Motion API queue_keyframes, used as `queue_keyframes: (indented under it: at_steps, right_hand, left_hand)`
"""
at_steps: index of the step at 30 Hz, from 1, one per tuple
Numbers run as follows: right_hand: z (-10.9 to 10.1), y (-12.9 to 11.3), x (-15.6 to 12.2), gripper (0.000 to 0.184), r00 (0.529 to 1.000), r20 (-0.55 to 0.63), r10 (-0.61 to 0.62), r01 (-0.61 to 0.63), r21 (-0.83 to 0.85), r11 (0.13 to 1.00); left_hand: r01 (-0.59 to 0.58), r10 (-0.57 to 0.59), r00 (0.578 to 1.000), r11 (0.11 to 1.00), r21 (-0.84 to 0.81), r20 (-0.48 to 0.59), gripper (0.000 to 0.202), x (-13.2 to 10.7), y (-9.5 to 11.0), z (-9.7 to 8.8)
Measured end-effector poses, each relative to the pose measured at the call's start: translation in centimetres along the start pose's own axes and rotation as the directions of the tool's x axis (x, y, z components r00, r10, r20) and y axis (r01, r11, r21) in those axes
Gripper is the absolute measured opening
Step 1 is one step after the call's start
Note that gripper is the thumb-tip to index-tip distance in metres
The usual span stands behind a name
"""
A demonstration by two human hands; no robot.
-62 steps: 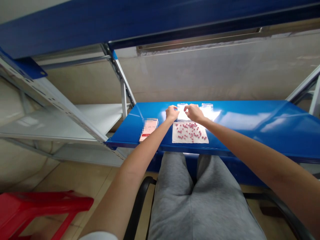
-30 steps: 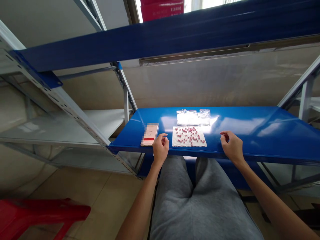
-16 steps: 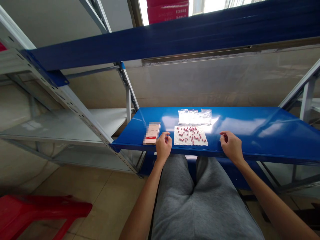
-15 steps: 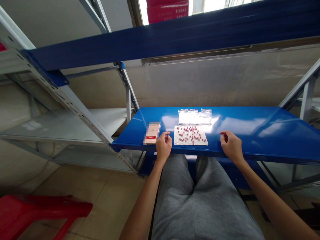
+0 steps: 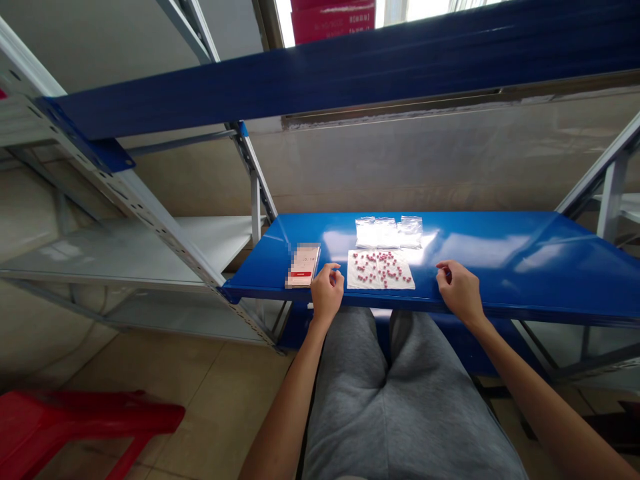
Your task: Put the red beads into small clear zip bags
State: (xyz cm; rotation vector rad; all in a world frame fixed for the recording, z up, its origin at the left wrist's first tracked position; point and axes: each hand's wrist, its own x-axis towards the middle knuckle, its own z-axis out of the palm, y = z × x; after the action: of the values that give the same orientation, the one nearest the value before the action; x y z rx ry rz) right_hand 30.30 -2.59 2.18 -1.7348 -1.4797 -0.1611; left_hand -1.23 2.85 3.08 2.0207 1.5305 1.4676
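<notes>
A white cloth or paper sheet [image 5: 354,283] lies on the blue shelf [image 5: 520,267], with many small pinkish-red pieces [image 5: 385,256] scattered over it; their kind is too small to tell. Left of the sheet, my left hand [image 5: 327,292] rests at the front edge beside a phone [image 5: 303,265], loosely curled, with a gap between thumb and forefinger and nothing visible in it. My right hand [image 5: 459,290] rests at the edge on the sheet's right, fingers loosely bent, also with nothing visible in it. Behind the sheet lie clear plastic bags [image 5: 385,233] in a row.
A blue crossbeam [image 5: 320,77] runs overhead, in front of the wall. The slotted upright [image 5: 165,223] stands to the left, with a grey shelf [image 5: 200,247] beyond it. On the floor at lower left is a red plastic stool [image 5: 90,413]. Red boxes [image 5: 333,20] sit up high.
My right hand has shifted very slightly to the left. The view has moved a little; my left hand, the sheet, the pieces and the bags stay as they were.
</notes>
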Motion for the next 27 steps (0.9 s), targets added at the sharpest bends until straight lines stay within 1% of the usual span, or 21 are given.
queue_keyframes:
  at_steps: [13, 27]
  right_hand:
    - [0.26, 0.32, -0.05, 0.025, 1.0, 0.004, -0.012, 0.013, -0.022, 1.0]
    - [0.05, 0.03, 0.0, 0.024, 1.0, 0.01, -0.011, 0.011, -0.034, 0.999]
  left_hand:
    - [0.0, 0.0, 1.0, 1.0, 0.012, 0.003, 0.017, 0.0, 0.07, -0.03]
    - [0.006, -0.006, 1.0, 1.0, 0.007, 0.004, 0.017, -0.01, 0.08, -0.03]
